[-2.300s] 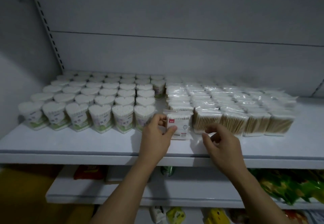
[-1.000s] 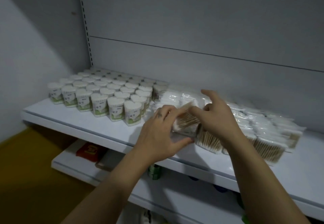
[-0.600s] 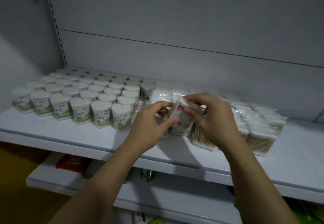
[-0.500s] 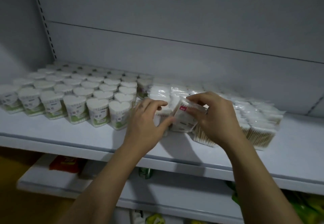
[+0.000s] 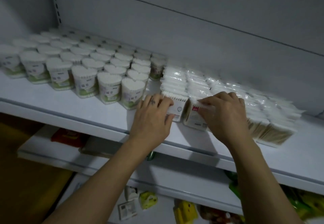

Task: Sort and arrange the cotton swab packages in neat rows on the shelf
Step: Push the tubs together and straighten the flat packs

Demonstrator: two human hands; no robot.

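Note:
On the white shelf [image 5: 70, 108] stand rows of heart-shaped cotton swab tubs [image 5: 108, 90] on the left and rows of flat clear swab packets [image 5: 201, 85] on the right. My left hand [image 5: 152, 116] grips a front packet with a white label [image 5: 178, 108] at the left end of the packet rows. Beside it, my right hand [image 5: 226, 115] pinches the top edge of a packet with a red mark [image 5: 194, 116], which stands tilted at the front of the neighbouring row. Wooden swab sticks show in the packets at the front right [image 5: 270, 132].
A lower shelf [image 5: 184, 180] holds a red package [image 5: 68, 135] on the left. Yellow and green goods [image 5: 185, 209] lie further down. The grey back panel [image 5: 192, 36] rises behind the rows, with a slotted upright [image 5: 56, 2] at the left.
The packet that both hands held up above the rows now stands on the shelf at the front. My left hand has shifted onto the white-labelled packet next to it.

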